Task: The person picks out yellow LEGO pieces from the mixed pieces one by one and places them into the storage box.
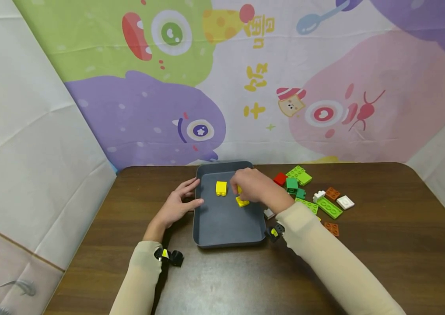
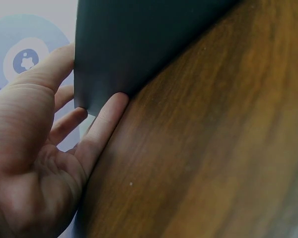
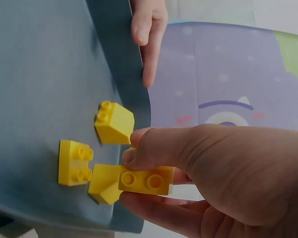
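My left hand (image 1: pixel 175 208) holds the left wall of a dark grey tray (image 1: pixel 228 232), thumb over the rim and other fingertips against the outside in the left wrist view. Over the tray, my right hand (image 1: pixel 251 186) pinches a yellow toy brick (image 3: pixel 146 179) between thumb and fingers, its two round studs facing the right wrist camera. A yellow sloped piece (image 3: pixel 102 184) overlaps the held brick in that view. A flat yellow brick (image 1: pixel 242 201) lies on the tray floor just below the right hand. Farther left inside the tray sits another yellow sloped brick (image 1: pixel 221 188).
Right of the tray lie loose bricks: red (image 1: pixel 280 179), dark green (image 1: pixel 292 185), a long light green one (image 1: pixel 329 208), orange-brown (image 1: pixel 331 229) and white (image 1: pixel 345 202). A grey-white piece (image 1: pixel 268 213) is close to the tray's right wall. A printed cloth (image 1: pixel 147 118) hangs behind the table.
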{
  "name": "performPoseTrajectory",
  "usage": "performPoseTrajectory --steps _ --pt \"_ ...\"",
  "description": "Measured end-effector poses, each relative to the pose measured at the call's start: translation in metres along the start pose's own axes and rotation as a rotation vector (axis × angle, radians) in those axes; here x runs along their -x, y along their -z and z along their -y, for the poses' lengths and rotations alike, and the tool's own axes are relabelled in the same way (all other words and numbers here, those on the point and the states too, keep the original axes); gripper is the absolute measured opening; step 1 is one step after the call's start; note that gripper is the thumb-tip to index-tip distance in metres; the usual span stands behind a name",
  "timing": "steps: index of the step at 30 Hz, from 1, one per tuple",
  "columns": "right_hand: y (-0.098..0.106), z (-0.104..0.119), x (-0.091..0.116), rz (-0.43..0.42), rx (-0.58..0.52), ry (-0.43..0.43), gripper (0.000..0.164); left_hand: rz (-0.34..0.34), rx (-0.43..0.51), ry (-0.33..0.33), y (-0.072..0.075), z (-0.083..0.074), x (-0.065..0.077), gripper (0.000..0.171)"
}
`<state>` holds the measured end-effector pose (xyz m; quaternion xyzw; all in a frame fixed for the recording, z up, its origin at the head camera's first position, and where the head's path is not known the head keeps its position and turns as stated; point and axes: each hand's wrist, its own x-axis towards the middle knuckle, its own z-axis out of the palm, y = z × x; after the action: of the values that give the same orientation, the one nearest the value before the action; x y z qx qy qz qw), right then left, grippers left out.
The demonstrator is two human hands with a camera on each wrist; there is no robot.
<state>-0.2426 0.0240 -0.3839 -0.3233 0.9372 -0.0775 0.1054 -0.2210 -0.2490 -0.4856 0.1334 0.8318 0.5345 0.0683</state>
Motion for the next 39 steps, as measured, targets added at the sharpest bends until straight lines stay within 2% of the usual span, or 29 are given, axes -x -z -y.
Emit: performPoseTrajectory --steps 10,24,34,39 --pt "0.001 0.008 -0.002 -0.003 0.012 0.012 0.015 -0.005 -0.003 -0.011 0.000 0.001 -0.002 0.074" --pt "0.004 0.019 -0.006 -0.014 -0.024 0.045 0.016 -0.006 -0.004 -0.025 0.000 0.001 -0.003 0.069" --pt "-0.002 0.022 -0.011 -0.088 -0.033 0.113 0.016 -0.002 0.006 -0.035 0.001 0.005 -0.002 0.063" --pt "-0.005 0.022 -0.013 -0.097 -0.030 0.119 0.016 0.012 0.012 -0.027 0.001 0.000 -0.001 0.063"
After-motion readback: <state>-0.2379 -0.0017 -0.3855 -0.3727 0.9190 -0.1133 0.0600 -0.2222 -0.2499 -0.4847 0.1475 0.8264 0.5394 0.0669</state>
